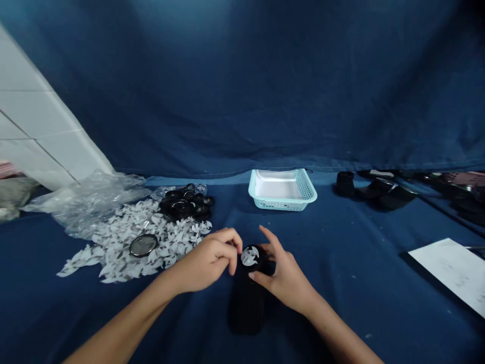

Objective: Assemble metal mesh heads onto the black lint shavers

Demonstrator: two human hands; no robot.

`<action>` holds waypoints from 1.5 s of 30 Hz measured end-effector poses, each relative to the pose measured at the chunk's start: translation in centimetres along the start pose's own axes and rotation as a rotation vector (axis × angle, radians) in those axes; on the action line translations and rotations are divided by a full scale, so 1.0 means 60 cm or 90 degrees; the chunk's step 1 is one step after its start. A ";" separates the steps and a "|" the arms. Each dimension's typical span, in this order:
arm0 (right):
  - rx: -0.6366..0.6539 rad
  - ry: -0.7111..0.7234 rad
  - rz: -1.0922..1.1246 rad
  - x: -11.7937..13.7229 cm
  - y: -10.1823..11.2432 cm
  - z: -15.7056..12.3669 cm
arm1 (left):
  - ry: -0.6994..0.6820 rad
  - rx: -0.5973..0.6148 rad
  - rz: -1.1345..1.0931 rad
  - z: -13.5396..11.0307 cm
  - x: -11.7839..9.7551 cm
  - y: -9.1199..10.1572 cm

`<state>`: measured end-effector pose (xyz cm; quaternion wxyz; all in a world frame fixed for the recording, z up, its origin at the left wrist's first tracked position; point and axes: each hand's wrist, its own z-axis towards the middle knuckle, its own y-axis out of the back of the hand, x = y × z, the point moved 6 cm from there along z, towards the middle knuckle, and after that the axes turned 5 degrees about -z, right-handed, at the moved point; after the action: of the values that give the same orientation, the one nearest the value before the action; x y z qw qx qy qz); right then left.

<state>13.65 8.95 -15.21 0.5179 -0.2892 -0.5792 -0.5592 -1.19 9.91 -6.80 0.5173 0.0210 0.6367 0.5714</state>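
A black cylinder-shaped part (248,301) stands on the blue cloth near the front, with small white pieces (249,256) lying on its round top. My right hand (282,273) wraps round its upper end from the right, index finger stretched out. My left hand (212,258) is at the top's left edge, fingers curled in a pinch on the white pieces there. To the left lies a heap of white crescent-shaped pieces (125,247) with a round metal-rimmed disc (143,245) on it. Behind that sits a pile of black rings (185,205).
A light blue plastic basket (282,189) stands behind the hands. Crumpled clear plastic bags (87,202) lie at the back left. Black parts (375,189) sit at the back right, and a white sheet of paper (452,270) lies at the right. A blue curtain hangs behind.
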 end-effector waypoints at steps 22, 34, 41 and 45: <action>0.025 -0.037 -0.048 -0.062 -0.015 0.001 | 0.278 -0.104 0.202 0.014 0.261 0.244; -0.110 -0.010 -0.086 -0.033 -0.023 0.016 | 0.252 -0.286 -0.392 -0.034 0.080 0.037; -0.084 -0.001 -0.068 -0.011 -0.022 0.009 | 0.138 -0.383 -0.545 -0.022 0.093 -0.021; -0.078 0.015 -0.033 0.010 -0.021 0.008 | 0.063 -0.343 -0.529 -0.032 0.088 -0.033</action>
<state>12.21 9.00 -15.03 0.4913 -0.2988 -0.5451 -0.6101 -3.82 11.10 -12.01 0.6576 -0.3956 0.4450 0.4616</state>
